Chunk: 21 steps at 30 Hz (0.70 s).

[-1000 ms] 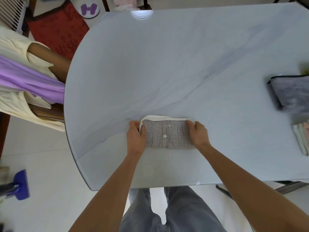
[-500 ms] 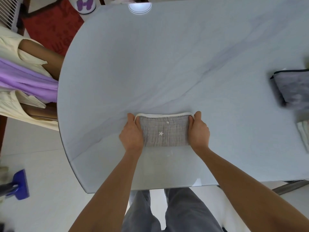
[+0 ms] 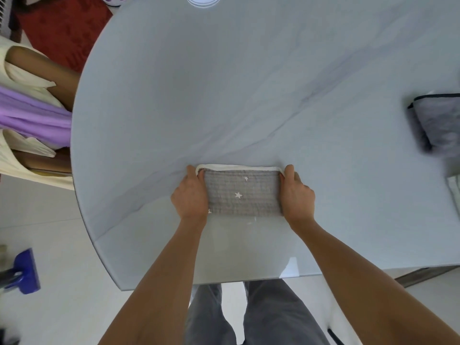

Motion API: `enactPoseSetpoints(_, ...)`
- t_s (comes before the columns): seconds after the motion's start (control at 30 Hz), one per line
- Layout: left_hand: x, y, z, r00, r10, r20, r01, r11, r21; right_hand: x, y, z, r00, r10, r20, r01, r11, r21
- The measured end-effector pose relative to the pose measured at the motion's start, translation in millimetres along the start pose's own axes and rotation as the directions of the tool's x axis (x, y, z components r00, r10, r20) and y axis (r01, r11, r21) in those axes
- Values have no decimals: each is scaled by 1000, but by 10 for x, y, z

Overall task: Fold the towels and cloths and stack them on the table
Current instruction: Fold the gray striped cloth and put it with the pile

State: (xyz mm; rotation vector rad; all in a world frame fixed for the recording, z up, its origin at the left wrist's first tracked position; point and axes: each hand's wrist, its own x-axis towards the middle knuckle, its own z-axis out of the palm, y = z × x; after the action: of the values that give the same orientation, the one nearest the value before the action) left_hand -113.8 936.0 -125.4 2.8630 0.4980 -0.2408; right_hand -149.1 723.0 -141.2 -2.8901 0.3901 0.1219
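Pale blue-grey, marble-veined tabletop (image 3: pixel 249 83) fills most of the frame, its curved edge sweeping down the left side over a light tiled floor (image 3: pixel 49 282). Low in the middle lies a folded grey cloth (image 3: pixel 242 195) with small white stars and a white binding along its far edge – it sits flat on the tabletop, a neat rectangle, near the front edge. Both hands flank it: the left hand (image 3: pixel 190 195) is at the cloth's left end and the right hand (image 3: pixel 297 194) at its right end, each with fingers curled round the end of the fold and gripping it, thumbs toward the far corners. At the right edge of the frame, well apart from this cloth, a darker grey towel (image 3: pixel 438 123) with a dark trim lies folded, blurred, and just below it a pale cloth (image 3: pixel 454 192) is cut off by the frame. Upper left, beyond the tabletop, a red mat (image 3: pixel 62 33) lies on the floor; below it, cream and purple fabric (image 3: pixel 32 118) is draped over brown furniture – its form unclear. A blue tool (image 3: pixel 25 271) sits lower left
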Motion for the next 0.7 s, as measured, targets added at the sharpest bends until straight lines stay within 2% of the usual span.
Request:
enactPoseSetpoints(0.07, -5, 20, 66, 998, -25, -56, 21, 997, -74, 22, 2, 15, 1000, 23, -8, -23, 1000, 12)
enactPoseSetpoints(0.13, -21, 51, 122, 980, -32, -195, -7, 981, -193, 38, 17, 45, 998, 59, -12, -59, 998, 15)
enactPoseSetpoints(0.2, -52, 113, 139, 913, 99, -397, -194, 958, -209, 49, 26, 51, 996, 81, -24, -81, 997, 19)
enactPoseSetpoints(0.27, -122, 264, 163, 793, 411, -449, -510, 851, -121, 78, 36, 73, 992, 121, -35, -120, 992, 35)
enactPoseSetpoints(0.33, -239, 403, 257, 651, 685, -327, -727, 687, -9, 91, 31, 59, 989, 141, -43, -139, 989, 39)
enactPoseSetpoints(0.4, -289, 394, 389, 605, 785, -130, -787, 615, 52, 87, 15, 45, 988, 144, -49, -141, 989, 49)
enactPoseSetpoints(0.47, -288, 278, 471, 629, 777, 32, -776, 625, 85, 85, -21, 22, 992, 128, -14, -127, 990, 63)
enactPoseSetpoints(0.5, -274, 231, 485, 644, 762, 69, -764, 637, 101, 92, -27, 6, 993, 114, 1, -114, 990, 77)
enactPoseSetpoints(0.6, -252, 204, 473, 686, 720, 109, -728, 675, 125, 126, 14, -45, 992, 119, 35, -122, 986, 115)
enactPoseSetpoints(0.7, -285, 260, 486, 694, 705, 144, -719, 687, 105, 113, 113, -60, 989, 143, 39, -147, 981, 129)
